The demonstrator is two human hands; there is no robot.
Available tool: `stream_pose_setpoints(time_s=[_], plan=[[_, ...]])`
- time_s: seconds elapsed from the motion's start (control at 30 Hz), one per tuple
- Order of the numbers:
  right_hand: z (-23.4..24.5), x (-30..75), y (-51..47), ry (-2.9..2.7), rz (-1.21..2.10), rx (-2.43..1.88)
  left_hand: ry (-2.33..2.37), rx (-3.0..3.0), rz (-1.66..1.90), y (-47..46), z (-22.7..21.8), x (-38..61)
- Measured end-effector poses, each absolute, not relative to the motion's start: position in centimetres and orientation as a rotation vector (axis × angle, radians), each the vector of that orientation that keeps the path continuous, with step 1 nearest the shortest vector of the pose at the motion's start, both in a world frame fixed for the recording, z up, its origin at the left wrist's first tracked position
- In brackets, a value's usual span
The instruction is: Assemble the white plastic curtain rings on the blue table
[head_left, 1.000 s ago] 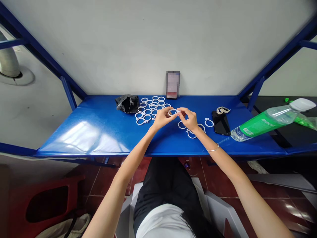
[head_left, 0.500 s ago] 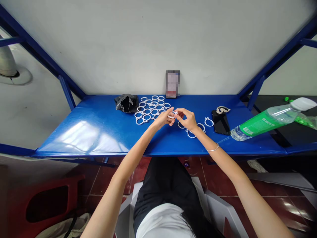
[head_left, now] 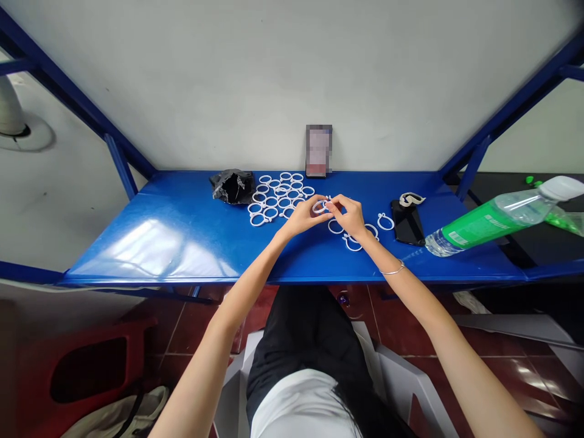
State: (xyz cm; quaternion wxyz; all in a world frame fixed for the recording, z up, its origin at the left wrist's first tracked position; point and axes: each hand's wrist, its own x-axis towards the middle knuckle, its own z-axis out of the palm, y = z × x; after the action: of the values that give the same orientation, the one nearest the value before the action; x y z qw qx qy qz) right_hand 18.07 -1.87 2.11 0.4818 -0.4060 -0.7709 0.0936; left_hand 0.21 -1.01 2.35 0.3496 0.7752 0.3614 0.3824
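white ring (head_left: 320, 211) lies between left grip (head_left: 301, 218) and right grip (head_left: 350, 218), pinched by both.

White top (head_left: 294, 406) over black trousers (head_left: 310, 331), fabric creased. Forearms (head_left: 235, 298) bare. Thin silver bracelet (head_left: 393, 272), plain-looking band, on the right one. Dark strands (head_left: 365, 410), hair-like, overlap the top's right side.
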Motion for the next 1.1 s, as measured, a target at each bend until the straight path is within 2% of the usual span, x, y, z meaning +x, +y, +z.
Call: stream_pose_setpoints(time_s=[0.73, 1.1], plan=[[1.6, 18.8, -1.7, -2.084, 0.279, -1.061, 0.640, 1.463, 0.732, -0.1, 0.3, 0.1], [1.3, 18.0, -2.9, -2.046, 0.503, -1.063, 0.584, 1.441, 0.612, -0.4, 0.6, -1.0]])
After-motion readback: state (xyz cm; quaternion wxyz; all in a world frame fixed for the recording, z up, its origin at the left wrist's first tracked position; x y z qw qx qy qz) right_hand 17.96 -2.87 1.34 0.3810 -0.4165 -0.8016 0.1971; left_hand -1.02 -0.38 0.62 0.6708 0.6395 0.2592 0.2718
